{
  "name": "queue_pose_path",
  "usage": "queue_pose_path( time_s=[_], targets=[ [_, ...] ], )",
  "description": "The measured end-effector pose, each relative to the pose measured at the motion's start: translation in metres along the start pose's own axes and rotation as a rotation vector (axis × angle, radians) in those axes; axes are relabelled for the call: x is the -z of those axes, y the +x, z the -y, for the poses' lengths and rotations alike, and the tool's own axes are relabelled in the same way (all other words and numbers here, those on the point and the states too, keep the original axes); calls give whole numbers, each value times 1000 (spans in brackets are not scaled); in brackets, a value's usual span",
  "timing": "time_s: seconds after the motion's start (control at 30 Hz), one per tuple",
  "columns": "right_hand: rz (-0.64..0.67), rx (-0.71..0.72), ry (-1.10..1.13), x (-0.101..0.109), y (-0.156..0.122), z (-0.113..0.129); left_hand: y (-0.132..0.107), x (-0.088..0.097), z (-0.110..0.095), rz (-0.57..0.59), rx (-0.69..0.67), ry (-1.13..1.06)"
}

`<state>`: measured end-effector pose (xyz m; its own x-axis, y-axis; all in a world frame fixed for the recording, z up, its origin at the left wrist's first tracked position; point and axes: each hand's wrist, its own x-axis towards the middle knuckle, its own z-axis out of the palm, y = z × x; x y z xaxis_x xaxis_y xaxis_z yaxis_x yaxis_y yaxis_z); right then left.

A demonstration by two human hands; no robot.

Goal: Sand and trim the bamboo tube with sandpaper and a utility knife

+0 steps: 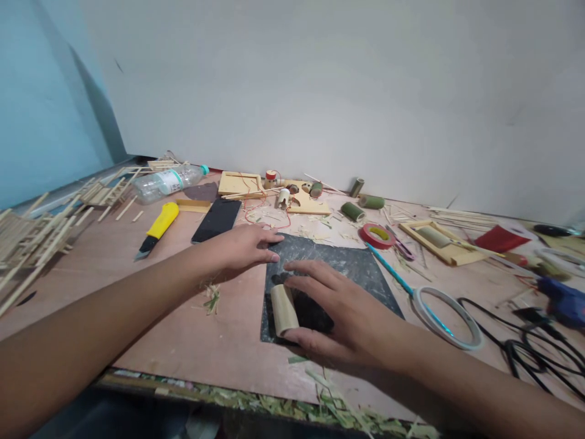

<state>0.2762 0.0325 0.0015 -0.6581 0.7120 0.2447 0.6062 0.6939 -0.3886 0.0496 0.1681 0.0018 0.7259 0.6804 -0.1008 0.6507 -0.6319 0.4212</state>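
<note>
A pale, peeled half-round piece of bamboo (284, 311) lies on a dark sheet that looks like sandpaper (361, 268). My right hand (340, 305) spans this bamboo piece, with the thumb at its near end and the forefinger by its far end. The other right fingers stretch over the sheet. My left hand (247, 247) rests at the sheet's far left corner, thumb and fingers apart and nothing between them. Just beyond that hand lies a black phone (217, 221). A yellow utility knife (159, 228), blade out, is further left.
Stick structures (50, 231) and a plastic bottle (167, 183) occupy the left. Green bamboo tubes (353, 212) and wooden frames (240, 184) stand along the back. Red tape (377, 236), a blue pencil (390, 268), a white tape roll (475, 334) and black cable (516, 353) lie right. Shavings (329, 402) line the front edge.
</note>
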Motion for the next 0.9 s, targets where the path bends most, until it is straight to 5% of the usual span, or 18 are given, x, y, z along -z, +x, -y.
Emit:
queue_pose_path(
  time_s=[0.67,0.9],
  targets=[
    [-40,-88,156,-1,-1,7,-1,-1,-1,-29,3,-31],
    [-218,-105,152,-13,-5,-7,-3,-2,2,-55,-5,-55]
  ],
)
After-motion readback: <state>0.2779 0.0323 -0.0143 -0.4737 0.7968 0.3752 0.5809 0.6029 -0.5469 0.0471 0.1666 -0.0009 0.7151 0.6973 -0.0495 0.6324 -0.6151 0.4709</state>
